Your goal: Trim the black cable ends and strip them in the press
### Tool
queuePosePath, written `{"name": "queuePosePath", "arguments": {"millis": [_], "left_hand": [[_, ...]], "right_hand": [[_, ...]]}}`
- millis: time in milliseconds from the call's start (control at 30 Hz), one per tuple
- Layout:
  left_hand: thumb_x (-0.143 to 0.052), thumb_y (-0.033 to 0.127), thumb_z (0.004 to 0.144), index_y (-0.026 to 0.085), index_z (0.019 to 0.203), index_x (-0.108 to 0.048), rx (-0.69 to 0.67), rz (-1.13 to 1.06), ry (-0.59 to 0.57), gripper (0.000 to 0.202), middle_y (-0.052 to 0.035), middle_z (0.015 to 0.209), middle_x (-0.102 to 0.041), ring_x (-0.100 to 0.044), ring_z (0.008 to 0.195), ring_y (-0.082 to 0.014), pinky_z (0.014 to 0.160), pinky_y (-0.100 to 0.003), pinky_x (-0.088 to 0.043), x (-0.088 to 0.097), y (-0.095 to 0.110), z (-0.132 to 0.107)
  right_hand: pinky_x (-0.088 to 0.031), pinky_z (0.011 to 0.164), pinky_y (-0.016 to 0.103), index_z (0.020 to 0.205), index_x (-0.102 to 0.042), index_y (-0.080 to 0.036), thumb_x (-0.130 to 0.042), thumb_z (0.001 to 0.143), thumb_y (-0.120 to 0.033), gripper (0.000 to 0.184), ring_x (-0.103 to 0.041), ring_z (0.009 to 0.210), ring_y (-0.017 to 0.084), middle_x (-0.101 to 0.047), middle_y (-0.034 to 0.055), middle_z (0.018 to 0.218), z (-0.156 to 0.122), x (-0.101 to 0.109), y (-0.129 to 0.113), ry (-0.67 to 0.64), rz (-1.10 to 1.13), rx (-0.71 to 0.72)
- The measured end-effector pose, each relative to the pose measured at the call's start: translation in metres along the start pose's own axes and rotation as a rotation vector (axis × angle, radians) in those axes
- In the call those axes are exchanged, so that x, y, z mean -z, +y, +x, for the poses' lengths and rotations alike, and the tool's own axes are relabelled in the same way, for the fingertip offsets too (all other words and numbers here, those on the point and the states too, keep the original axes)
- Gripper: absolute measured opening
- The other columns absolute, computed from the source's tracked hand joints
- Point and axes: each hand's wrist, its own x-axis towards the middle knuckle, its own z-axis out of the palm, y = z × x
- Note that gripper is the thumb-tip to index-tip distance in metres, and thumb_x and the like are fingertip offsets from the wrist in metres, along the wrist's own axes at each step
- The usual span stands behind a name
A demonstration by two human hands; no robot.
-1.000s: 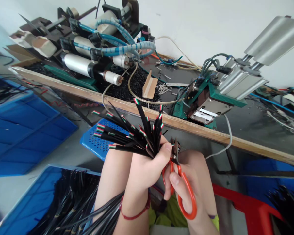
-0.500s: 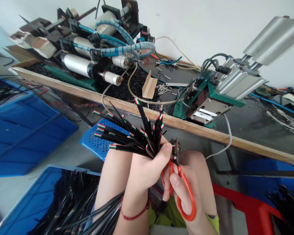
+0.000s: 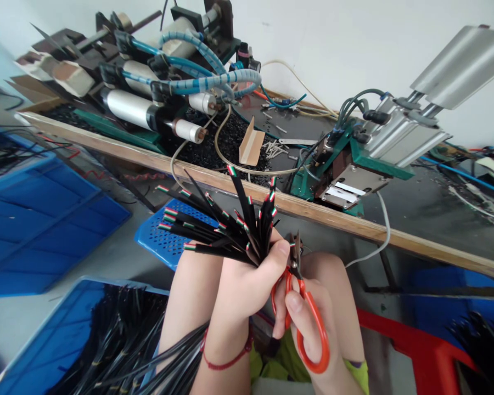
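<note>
My left hand (image 3: 245, 285) grips a bundle of black cables (image 3: 226, 225) that fans out up and to the left; the cut ends show red, white and green cores. A red cord is around that wrist. My right hand (image 3: 313, 312) holds orange-handled scissors (image 3: 302, 307), fingers through the loops, blades pointing up right beside my left thumb and the base of the bundle. Both hands hover over my lap, below the wooden edge of the bench (image 3: 271, 200).
On the bench stand a green pneumatic machine (image 3: 354, 159) at right and cylinders with blue hoses (image 3: 168, 82) at left, amid black scraps. Blue crates (image 3: 37, 214) sit at left; one below (image 3: 107, 340) holds several black cables. A red stool (image 3: 420, 351) is at right.
Almost nothing differs; my right hand closed the scissor handles a little and the view shifted slightly.
</note>
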Motion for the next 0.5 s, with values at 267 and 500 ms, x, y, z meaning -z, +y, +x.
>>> {"name": "queuePosePath", "arguments": {"millis": [267, 500], "left_hand": [[-0.068, 0.019, 0.099, 0.024, 0.074, -0.065, -0.002, 0.006, -0.004, 0.026, 0.0027, 0.065, -0.064, -0.06, 0.059, -0.015, 0.057, -0.028, -0.05, -0.0003, 0.0024, 0.0014], [-0.07, 0.022, 0.097, 0.024, 0.071, -0.063, 0.017, 0.032, 0.007, 0.026, 0.0019, 0.062, -0.062, -0.059, 0.057, -0.0153, 0.055, -0.028, -0.049, -0.001, 0.0048, 0.0037]], "right_hand": [[-0.035, 0.05, 0.027, 0.057, -0.061, -0.021, -0.069, 0.102, -0.082, 0.076, -0.056, 0.048, 0.013, -0.053, 0.0007, 0.05, 0.0002, 0.0006, 0.0003, -0.019, -0.021, 0.019], [-0.045, 0.048, 0.026, 0.061, -0.06, -0.023, -0.067, 0.103, -0.08, 0.071, -0.044, 0.047, 0.012, -0.052, 0.0003, 0.053, -0.0026, -0.0022, 0.0031, -0.01, 0.002, -0.006]]}}
